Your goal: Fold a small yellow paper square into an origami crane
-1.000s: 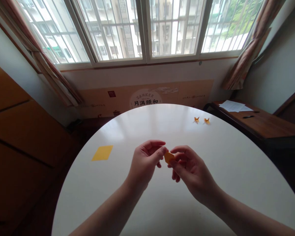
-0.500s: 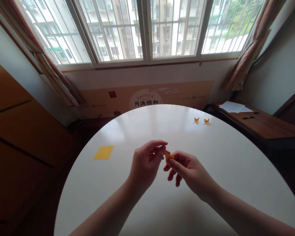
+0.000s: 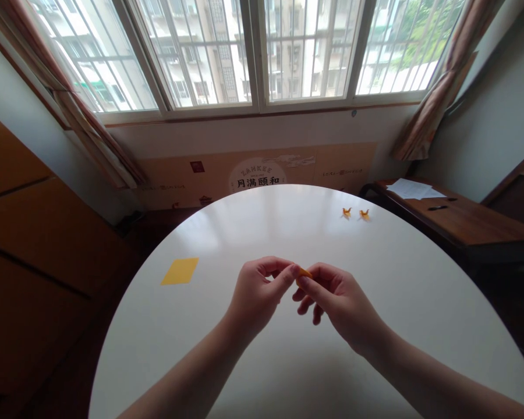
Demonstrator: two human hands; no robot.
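A small folded piece of orange-yellow paper [image 3: 304,273] is held up over the white table, mostly covered by fingers. My left hand [image 3: 264,291] pinches its left end between thumb and forefinger. On the other side, my right hand [image 3: 338,294] grips it with thumb and forefinger, the remaining fingers loosely curled below. A flat yellow paper square [image 3: 180,271] lies on the table to the left of my hands. Two small folded orange paper birds [image 3: 346,213] stand side by side toward the far right of the tabletop.
The round white table [image 3: 262,384] fills the foreground. Behind it, a printed beige panel [image 3: 174,169] leans below the barred window. To the right is a brown wooden desk [image 3: 475,218] with white sheets [image 3: 414,188] and a dark object on it.
My left fingers have closed onto the folded paper, which is now turned and more hidden between both hands. The square and the birds stay where they were.
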